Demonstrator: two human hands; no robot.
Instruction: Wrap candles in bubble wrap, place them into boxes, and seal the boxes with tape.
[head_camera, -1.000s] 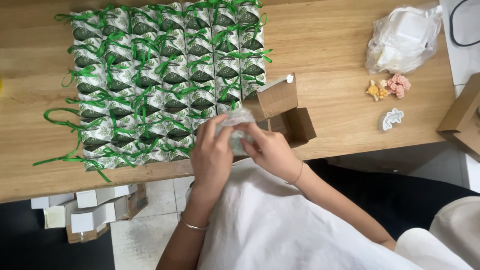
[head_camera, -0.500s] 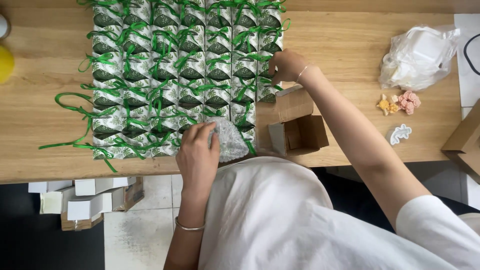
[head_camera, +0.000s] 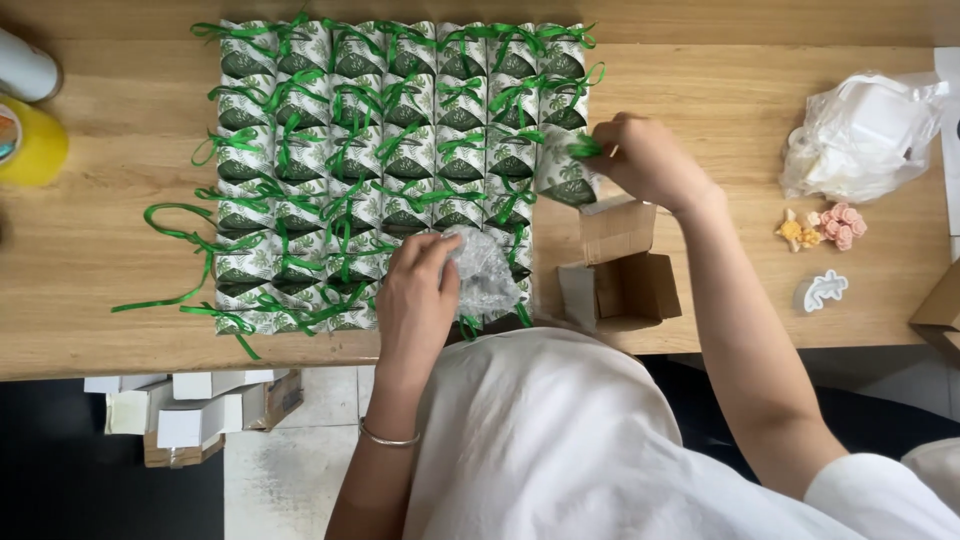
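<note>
Wooden table (head_camera: 120, 330): right-hand fingers (head_camera: 612, 138) pinched on green ribbon (head_camera: 585, 147).

Yellow container (head_camera: 30, 145) cut off by left edge, cardboard box (head_camera: 938, 310) cut by right edge, contents of white plastic bag (head_camera: 860, 135) indistinct, small bubble-wrapped item (head_camera: 480, 265) partly hidden under left hand (head_camera: 418, 300).
</note>
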